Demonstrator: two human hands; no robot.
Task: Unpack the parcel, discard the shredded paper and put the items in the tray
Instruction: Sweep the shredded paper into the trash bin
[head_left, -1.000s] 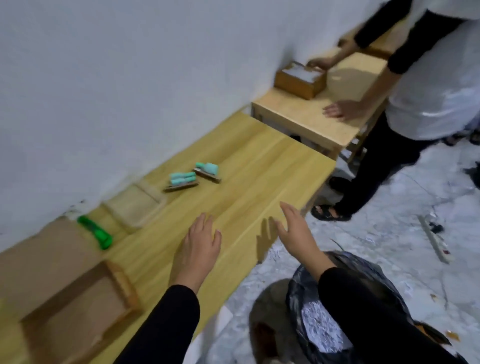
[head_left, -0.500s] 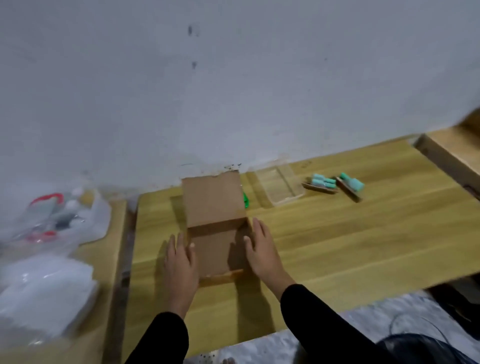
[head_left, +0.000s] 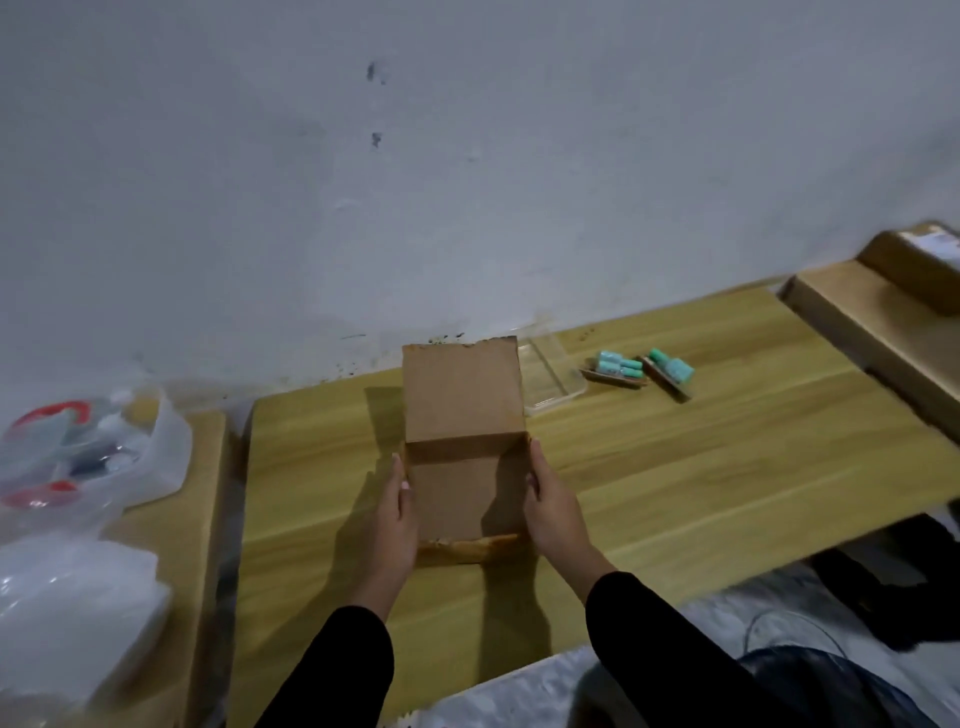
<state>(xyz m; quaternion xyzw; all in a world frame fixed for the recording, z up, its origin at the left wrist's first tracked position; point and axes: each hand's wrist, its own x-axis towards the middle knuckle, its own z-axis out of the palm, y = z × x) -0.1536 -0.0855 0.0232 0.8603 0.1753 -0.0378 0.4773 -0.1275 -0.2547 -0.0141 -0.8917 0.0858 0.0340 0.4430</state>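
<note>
Hands flanking box (open) — tabletop

One open cardboard box, one clear tray, two teal item packs, two hands.

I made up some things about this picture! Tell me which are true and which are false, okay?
1. Both hands are touching the cardboard box. True: the left hand is on its left side and the right hand on its right.
2. The box's lid is shut. False: the flap stands up, and the inside looks empty.
3. The teal items are inside the clear tray. False: they lie on the wooden table, to the right of the tray.
4. The clear tray sits right of the box, near the wall. True.
5. A plastic bag lies on the right end of the table. False: it is far to the left, on another surface.
</note>
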